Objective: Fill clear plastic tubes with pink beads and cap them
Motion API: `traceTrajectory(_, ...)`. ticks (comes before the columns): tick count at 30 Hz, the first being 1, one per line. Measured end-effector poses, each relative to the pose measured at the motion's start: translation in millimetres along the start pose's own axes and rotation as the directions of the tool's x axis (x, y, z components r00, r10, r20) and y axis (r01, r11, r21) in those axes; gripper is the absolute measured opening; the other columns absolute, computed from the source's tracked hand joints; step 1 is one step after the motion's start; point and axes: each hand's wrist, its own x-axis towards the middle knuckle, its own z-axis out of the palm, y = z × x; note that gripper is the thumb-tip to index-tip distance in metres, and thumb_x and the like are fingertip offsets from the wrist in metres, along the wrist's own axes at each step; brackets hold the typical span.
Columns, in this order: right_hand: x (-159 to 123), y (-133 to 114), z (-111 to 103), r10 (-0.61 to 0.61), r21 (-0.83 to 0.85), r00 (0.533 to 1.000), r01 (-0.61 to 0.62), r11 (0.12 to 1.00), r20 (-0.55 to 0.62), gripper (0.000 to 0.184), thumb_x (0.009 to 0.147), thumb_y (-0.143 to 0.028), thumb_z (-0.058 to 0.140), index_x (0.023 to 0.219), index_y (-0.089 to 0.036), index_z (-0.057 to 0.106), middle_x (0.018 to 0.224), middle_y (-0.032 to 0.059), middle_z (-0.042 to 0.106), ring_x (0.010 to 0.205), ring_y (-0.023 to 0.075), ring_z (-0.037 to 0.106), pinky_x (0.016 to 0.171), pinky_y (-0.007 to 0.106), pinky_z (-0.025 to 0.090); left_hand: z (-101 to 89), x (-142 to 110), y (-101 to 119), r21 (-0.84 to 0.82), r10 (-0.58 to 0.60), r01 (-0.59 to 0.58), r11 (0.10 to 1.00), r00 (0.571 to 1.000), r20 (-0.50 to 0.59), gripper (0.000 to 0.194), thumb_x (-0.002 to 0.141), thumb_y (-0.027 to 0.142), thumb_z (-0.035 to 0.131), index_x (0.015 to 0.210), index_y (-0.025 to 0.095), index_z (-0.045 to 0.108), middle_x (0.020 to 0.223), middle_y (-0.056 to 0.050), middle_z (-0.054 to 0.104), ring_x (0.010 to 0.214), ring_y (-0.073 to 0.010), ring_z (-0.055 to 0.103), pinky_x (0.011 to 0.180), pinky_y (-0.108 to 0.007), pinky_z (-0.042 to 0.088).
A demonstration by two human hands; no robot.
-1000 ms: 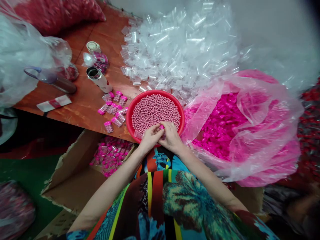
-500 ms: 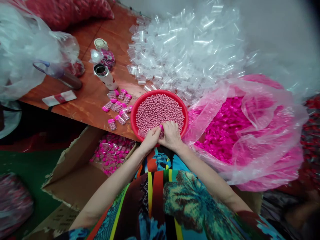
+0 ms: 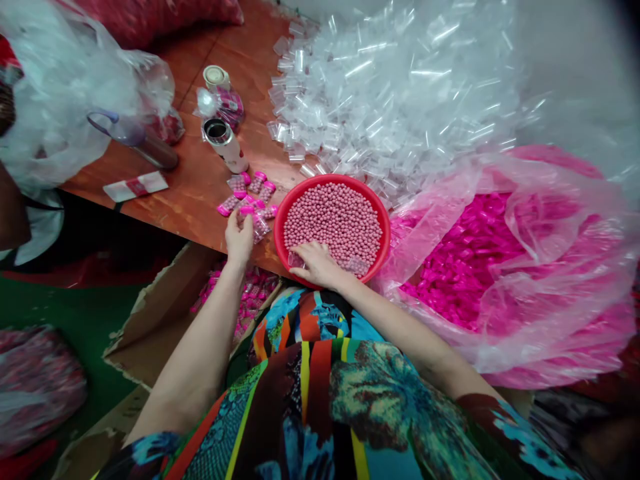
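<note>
My left hand (image 3: pixel 239 239) is over the table's front edge, thumb and fingers closed around a small clear tube with a pink cap (image 3: pixel 246 210); the hand partly hides it. Several capped tubes filled with pink beads (image 3: pixel 257 185) lie beside it. In the red bowl (image 3: pixel 386 230), my right hand (image 3: pixel 317 263) rests on the pink beads (image 3: pixel 333 217) near the front rim. A clear empty-looking tube (image 3: pixel 296 259) is at its fingertips. Another clear tube (image 3: pixel 357 265) lies on the beads, right of that hand.
Behind the bowl spreads a heap of clear tubes (image 3: pixel 390 87). On the right stands a plastic bag (image 3: pixel 565 280) of pink caps (image 3: pixel 465 260). Below the table edge, a cardboard box (image 3: pixel 150 313) holds capped tubes. An open flask (image 3: pixel 227 147) and a purple-lidded bottle (image 3: pixel 150 143) stand leftward.
My hands have parted. The left moved from the bowl to the capped tubes with a pink-capped tube; the right shifted left within the bowl to a clear tube. The view moved slightly left.
</note>
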Motion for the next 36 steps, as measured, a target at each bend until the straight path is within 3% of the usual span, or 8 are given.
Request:
traceTrajectory(4,12.4,3.4,6.4,0.086,0.286,0.994,-0.065,0.956,-0.063,0.027,0.089,-0.031,0.071,0.113,-0.018,0.068,0.112,0.0094,0.07,0.109,0.0254,0.057,0.101,0.045,0.041,2.8,-11.5,11.5,0.061,0.085,-0.085,0.995,0.996,0.001,0.04,0.087,0.023,0.063,0.125,0.011,0.064,0.127,-0.015,0.065,0.113,-0.0236,0.063,0.103,-0.036,0.049)
traceTrajectory(7,10.9,13.2,-3.0,0.345,0.75,0.929,-0.136,0.647,-0.13,0.034,0.087,-0.036,0.069,0.117,-0.02,0.064,0.103,0.0041,0.069,0.095,0.0175,0.063,0.087,0.032,0.05,5.8,-42.8,31.3,0.036,0.203,-0.212,0.977,0.964,0.172,0.029,0.088,0.019,0.054,0.112,0.014,0.069,0.114,-0.012,0.07,0.107,-0.0225,0.065,0.102,-0.037,0.05)
traceTrajectory(12,0.3,24.3,-32.9,0.438,0.977,0.881,-0.211,0.028,0.177,0.028,0.084,-0.043,0.071,0.101,-0.022,0.064,0.081,-0.0021,0.068,0.069,0.0113,0.062,0.06,0.021,0.051,22.5,-94.1,54.3,-0.054,0.415,-0.462,0.885,0.733,0.539,0.033,0.089,0.017,0.052,0.116,0.02,0.071,0.131,-0.011,0.065,0.127,-0.0242,0.058,0.115,-0.042,0.041)
traceTrajectory(16,-7.7,28.4,-39.8,0.393,0.96,0.876,-0.245,-0.137,0.28,0.015,0.087,-0.033,0.065,0.084,-0.019,0.062,0.068,-0.002,0.065,0.056,0.0096,0.057,0.053,0.02,0.049,38.9,-104.1,56.7,-0.149,0.451,-0.505,0.85,0.551,0.702,0.038,0.09,0.019,0.059,0.126,0.024,0.069,0.141,-0.012,0.06,0.134,-0.0265,0.053,0.117,-0.047,0.037)
traceTrajectory(25,-24.7,32.9,-42.2,0.466,0.886,0.756,-0.424,-0.186,0.46,0.015,0.089,-0.03,0.057,0.081,-0.018,0.057,0.047,-0.0059,0.05,0.037,0.0051,0.034,0.036,0.014,0.02,62.4,-83.6,76.9,-0.223,0.333,-0.335,0.916,0.319,0.887,0.033,0.073,0.023,0.078,0.106,0.021,0.077,0.113,-0.012,0.068,0.108,-0.0258,0.064,0.098,-0.039,0.05)
traceTrajectory(30,-39.5,35.7,-66.2,0.582,0.939,0.747,-0.333,-0.091,0.321,0.021,0.091,-0.04,0.058,0.098,-0.021,0.054,0.052,-0.0059,0.059,0.035,0.0058,0.035,0.035,0.014,0.019,74.6,-66.6,78.2,0.024,0.25,-0.539,0.842,0.429,0.868,0.025,0.077,0.023,0.073,0.102,0.02,0.073,0.094,-0.007,0.066,0.092,-0.0236,0.063,0.089,-0.035,0.05)
traceTrajectory(33,-63.5,46.7,-85.1,0.662,0.971,0.739,-0.227,0.074,0.122,0.031,0.087,-0.045,0.064,0.104,-0.021,0.055,0.061,-0.0043,0.065,0.037,0.0058,0.038,0.034,0.015,0.022,84.7,-55.5,70.5,0.316,0.173,-0.745,0.587,0.497,0.85,0.016,0.083,0.016,0.062,0.097,0.017,0.07,0.103,-0.012,0.063,0.094,-0.026,0.061,0.086,-0.036,0.049)
traceTrajectory(36,-93.6,61.3,-94.4,0.737,0.977,0.676,-0.161,0.142,0.005,0.037,0.081,-0.047,0.068,0.103,-0.019,0.059,0.064,-0.0039,0.065,0.04,0.0055,0.041,0.035,0.015,0.024,100.9,-56.7,62.4,0.403,0.124,-0.827,0.392,0.481,0.868,0.022,0.088,0.008,0.047,0.094,0.015,0.067,0.105,-0.016,0.061,0.095,-0.0286,0.061,0.082,-0.038,0.048)
